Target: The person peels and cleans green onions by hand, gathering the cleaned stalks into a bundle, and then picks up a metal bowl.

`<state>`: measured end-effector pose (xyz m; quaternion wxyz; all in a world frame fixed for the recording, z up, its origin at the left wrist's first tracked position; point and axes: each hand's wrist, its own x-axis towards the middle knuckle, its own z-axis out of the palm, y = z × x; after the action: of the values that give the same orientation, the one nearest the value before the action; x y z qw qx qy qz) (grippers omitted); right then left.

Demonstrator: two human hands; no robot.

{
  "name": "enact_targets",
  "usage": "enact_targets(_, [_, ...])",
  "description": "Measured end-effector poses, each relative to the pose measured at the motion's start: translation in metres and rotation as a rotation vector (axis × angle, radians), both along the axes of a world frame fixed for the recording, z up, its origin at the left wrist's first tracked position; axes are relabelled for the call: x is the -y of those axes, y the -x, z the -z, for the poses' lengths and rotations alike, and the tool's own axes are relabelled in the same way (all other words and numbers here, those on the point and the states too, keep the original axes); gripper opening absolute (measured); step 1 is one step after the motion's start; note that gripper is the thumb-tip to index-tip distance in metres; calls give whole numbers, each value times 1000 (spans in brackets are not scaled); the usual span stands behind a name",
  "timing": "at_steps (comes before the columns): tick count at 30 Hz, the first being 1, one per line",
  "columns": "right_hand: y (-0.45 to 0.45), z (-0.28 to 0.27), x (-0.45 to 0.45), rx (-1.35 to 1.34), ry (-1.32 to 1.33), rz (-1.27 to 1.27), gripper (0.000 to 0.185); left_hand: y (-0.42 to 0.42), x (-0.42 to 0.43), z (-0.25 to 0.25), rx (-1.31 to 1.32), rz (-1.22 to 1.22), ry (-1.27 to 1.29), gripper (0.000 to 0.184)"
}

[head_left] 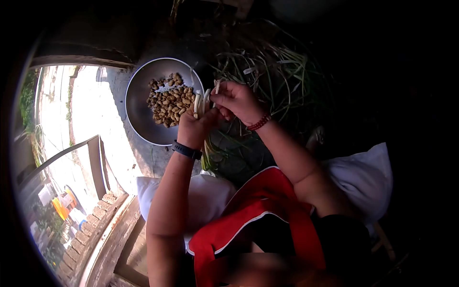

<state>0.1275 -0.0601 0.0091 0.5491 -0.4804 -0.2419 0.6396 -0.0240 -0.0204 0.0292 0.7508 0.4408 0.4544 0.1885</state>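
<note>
My left hand (195, 128), with a dark watch band on its wrist, is closed around a small bunch of scallions (198, 103). Their white ends stick up above the fist and green leaves (207, 158) hang below it. Close on the right, my right hand (237, 101) pinches the white end of one stalk (217, 87) between thumb and fingers. Both hands are over the right rim of a wide metal pan (138, 117). Brown pieces that look like unshelled peanuts (171, 106) lie in the pan.
A loose heap of long green stalks (291, 71) is spread on the ground beyond my right hand. On the left is a bright doorway with a wooden frame (98, 165). A red apron (253, 201) and white cloth (356, 174) cover my lap. The right side is very dark.
</note>
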Motion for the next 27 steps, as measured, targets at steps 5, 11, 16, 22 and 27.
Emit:
enact_targets(5, [-9, 2, -1, -159, -39, 59, 14, 0, -3, -14, -15, -13, 128, 10])
enact_targets(11, [-20, 4, 0, -1, -48, -66, 15, -4, 0, -16, 42, 40, 159, 9])
enact_targets(16, [-23, -2, 1, 200, -93, -28, 14, -5, -1, -15, 17, 39, 178, 6])
enact_targets(22, [-32, 21, -4, 555, -312, 169, 17, -7, -3, -27, -2, 62, 151, 5])
enact_targets(27, [-82, 40, -3, 174, 89, 527, 12, -6, -2, -23, 21, 92, 115, 8])
